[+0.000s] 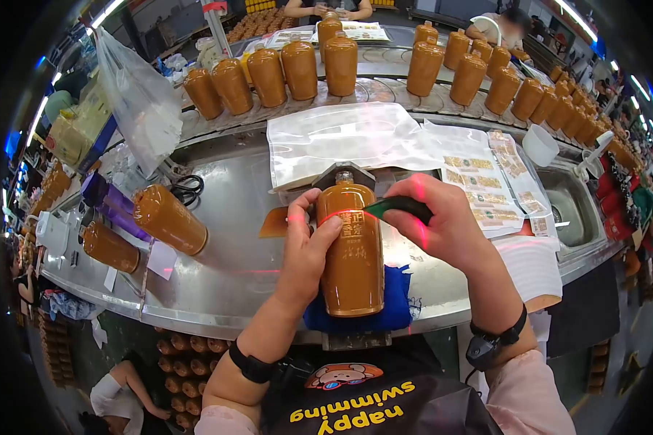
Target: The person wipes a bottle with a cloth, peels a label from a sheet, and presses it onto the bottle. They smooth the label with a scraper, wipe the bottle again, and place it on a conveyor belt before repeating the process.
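Observation:
A glossy brown bottle (352, 272) with gold lettering lies in front of me, its neck at a dark metal holder (363, 175) and its base over a blue cloth (397, 304). My left hand (301, 239) grips the bottle's left side, thumb on its front near the lettering. In my right hand (439, 217) is a black-handled tool (412, 208), fingers closed round it. The tool's green tip (377, 209) touches the bottle's upper right, beside the lettering. A red light line crosses the bottle and both hands.
Sheets of gold labels (479, 177) lie to the right, near a metal sink (573, 210). White plastic sheeting (348, 141) covers the bench beyond. Two brown bottles (170, 221) stand at left near black scissors (189, 190). More bottles (300, 69) line a conveyor behind; people work nearby.

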